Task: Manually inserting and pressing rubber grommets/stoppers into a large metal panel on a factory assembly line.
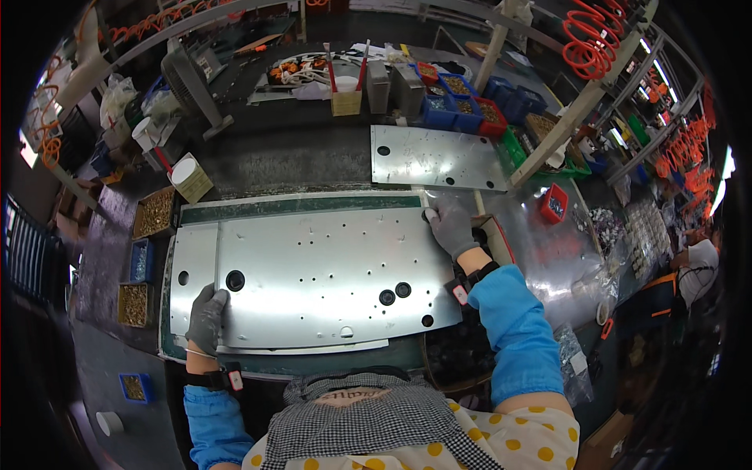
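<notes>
A silver sheet-metal panel [329, 258] with many small holes lies on the bench in front of me, over another metal sheet [194, 247] that sticks out at its left. Black ring-shaped grommets [236, 281] sit in some of its larger holes. My left hand [206, 319], in a grey glove, is closed at the panel's left edge, thumb on top. At the far right corner, my gloved right hand [453, 225] has its fingers pinched on a small black grommet [427, 214], partly hidden by the fingers.
Another punched panel [435, 157] lies farther back. Bins of small fasteners [155, 213] line the left side, with blue and red bins [462, 106] at the back right. An open box [493, 239] stands beside my right wrist. A fan [188, 86] is at the back left; red coiled hoses [591, 39] hang overhead.
</notes>
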The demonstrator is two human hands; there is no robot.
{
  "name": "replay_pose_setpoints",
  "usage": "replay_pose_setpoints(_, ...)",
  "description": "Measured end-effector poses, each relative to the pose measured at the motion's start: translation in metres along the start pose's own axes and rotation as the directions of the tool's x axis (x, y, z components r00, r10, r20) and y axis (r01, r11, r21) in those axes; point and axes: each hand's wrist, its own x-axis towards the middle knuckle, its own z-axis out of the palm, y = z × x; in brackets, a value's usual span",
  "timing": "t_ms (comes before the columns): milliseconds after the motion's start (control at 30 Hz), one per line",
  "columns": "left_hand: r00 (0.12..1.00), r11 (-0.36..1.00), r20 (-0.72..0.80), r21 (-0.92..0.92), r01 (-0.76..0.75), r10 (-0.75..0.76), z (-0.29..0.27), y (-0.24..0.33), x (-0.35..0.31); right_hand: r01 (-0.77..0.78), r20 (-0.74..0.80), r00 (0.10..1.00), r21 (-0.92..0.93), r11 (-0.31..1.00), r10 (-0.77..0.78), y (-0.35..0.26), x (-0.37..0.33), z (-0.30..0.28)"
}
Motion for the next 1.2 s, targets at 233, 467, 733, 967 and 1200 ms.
replay_pose_setpoints(233, 1.0, 1.0, -0.003, 0.027, 0.0, 0.0, 0.001, -0.001, 0.003, -0.014, 0.193, 0.981, -0.086, 0.996, 0.03, -0.005, 0.007, -0.009)
replay_pose_setpoints(467, 1.0, 0.998, 0.016, -0.052, 0.022, -0.021, 0.001, 0.0, 0.003, 0.254, 0.266, 0.915, 0.2, 0.946, -0.302, 0.017, 0.019, -0.026)
replay_pose_setpoints(733, 1.0, 0.996, 0.013, -0.083, 0.015, -0.014, 0.003, 0.002, 0.005, -0.147, 0.742, 0.669, 0.18, 0.973, -0.036, 0.017, 0.054, -0.033)
replay_pose_setpoints(967, 0.999, 0.996, 0.049, -0.084, 0.023, -0.018, -0.002, 0.003, 0.009, -0.21, 0.839, 0.543, 0.17, 0.963, -0.03, 0.029, 0.063, -0.043)
replay_pose_setpoints(1200, 0.995, 0.994, 0.086, -0.093, 0.054, -0.046, -0.001, 0.007, 0.008, -0.664, 0.9, 0.403, 0.161, 0.73, 0.168, 0.018, 0.067, -0.05)
